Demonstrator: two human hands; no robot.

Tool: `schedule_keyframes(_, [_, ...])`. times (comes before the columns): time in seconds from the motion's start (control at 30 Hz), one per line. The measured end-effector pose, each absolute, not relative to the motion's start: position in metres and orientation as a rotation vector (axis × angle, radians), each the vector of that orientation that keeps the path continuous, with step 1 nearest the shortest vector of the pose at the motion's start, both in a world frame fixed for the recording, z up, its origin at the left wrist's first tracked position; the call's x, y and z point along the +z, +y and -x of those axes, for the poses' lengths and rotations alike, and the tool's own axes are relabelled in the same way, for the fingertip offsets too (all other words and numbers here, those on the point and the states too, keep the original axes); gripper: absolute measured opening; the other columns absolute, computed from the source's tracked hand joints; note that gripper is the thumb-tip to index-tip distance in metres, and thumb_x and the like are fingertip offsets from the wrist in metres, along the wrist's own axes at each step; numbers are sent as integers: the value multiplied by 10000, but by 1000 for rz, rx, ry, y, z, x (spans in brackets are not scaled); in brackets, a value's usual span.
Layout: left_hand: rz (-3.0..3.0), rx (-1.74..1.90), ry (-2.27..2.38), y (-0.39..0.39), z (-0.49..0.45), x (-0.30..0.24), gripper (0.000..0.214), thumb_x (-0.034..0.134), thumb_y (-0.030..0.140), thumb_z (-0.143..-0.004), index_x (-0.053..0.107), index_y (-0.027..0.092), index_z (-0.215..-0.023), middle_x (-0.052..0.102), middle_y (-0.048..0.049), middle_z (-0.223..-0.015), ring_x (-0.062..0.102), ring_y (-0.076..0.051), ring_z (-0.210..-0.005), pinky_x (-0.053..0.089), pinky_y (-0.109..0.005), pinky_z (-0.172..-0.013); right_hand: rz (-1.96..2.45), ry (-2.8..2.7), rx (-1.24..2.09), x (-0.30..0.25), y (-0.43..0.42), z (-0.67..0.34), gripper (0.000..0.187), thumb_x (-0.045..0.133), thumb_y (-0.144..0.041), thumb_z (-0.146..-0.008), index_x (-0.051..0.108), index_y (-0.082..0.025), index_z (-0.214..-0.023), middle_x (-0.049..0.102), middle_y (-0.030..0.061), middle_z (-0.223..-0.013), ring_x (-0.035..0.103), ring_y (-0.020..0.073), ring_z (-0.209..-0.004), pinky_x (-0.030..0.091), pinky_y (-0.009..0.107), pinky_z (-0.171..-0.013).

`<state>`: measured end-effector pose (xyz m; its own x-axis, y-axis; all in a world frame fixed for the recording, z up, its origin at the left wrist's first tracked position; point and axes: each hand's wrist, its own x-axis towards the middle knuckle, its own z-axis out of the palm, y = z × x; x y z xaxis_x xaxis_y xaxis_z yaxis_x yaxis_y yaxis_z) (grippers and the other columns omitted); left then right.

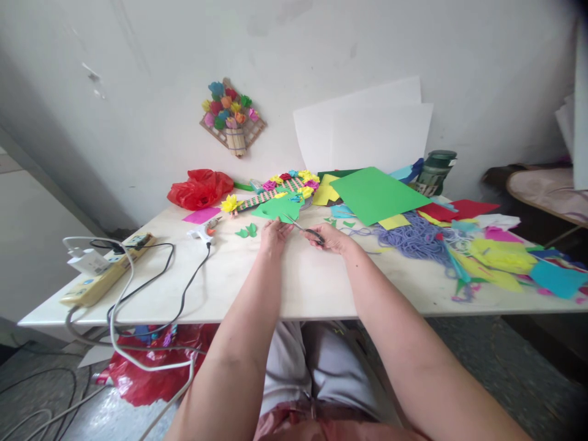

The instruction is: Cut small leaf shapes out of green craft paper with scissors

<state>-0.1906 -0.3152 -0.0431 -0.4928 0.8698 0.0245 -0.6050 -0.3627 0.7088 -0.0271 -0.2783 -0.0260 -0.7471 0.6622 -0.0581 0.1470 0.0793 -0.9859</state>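
Observation:
My left hand (274,235) is closed on the near edge of a piece of green paper (266,211), pinching it above the table. In my right hand (334,237) is a pair of scissors (313,235) with dark handles, its blades pointing left to the paper's edge. Whether the blades are parted is too small to tell. Small cut green leaf shapes (251,229) lie to the left of my left hand, and more green scraps (348,224) lie beyond my right. Just behind the paper rests a woven strip decoration (257,199) with colourful paper flowers.
A glue gun (202,234) and a power strip (108,269) with trailing cords occupy the left side. Purple yarn (408,239), a large green sheet (379,195) and coloured paper scraps crowd the right. A dark green jar (436,171) stands against the wall, and a red plastic bag (201,188) lies back left.

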Motion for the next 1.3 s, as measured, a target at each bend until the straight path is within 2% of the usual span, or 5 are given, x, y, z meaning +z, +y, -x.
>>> schedule_keyframes(0.1, [-482,1975,808,-315,190,-42,141,530,149,-756,438,171,-652,458,44,-465,564,-118,-489,509,-336,-689,793,-1979,1692,-26,-278,27,232,644,-347,-632,550,-146,-702,458,-64,-449,334,36,-350,201,175,-347])
schedule_keyframes(0.33, [-464,1998,826,-315,192,-42,85,560,167,-754,487,160,-711,585,0,-604,592,-116,-545,509,-306,-669,760,-1978,1719,-28,-277,27,238,647,-348,-628,524,-144,-618,445,-66,-435,322,33,-351,198,183,-355])
schedule_keyframes(0.57, [-486,1997,833,-313,194,-45,76,546,161,-766,490,160,-715,578,7,-586,582,-102,-526,512,-291,-677,741,-2006,1704,-33,-271,27,239,648,-346,-637,531,-137,-631,461,-61,-442,334,31,-344,184,178,-344])
schedule_keyframes(0.9, [-505,2008,903,-311,194,-45,179,561,178,-765,397,183,-693,547,38,-562,573,-101,-506,509,-293,-644,747,-2045,1688,-30,-275,26,258,644,-362,-644,513,-142,-619,453,-62,-444,318,26,-333,165,187,-337])
schedule_keyframes(1.3, [-532,2001,896,-312,195,-43,54,486,183,-799,437,183,-777,579,12,-603,600,-122,-547,506,-280,-604,719,-2067,1678,-33,-272,26,269,638,-380,-652,536,-132,-648,447,-63,-440,309,27,-336,175,189,-336])
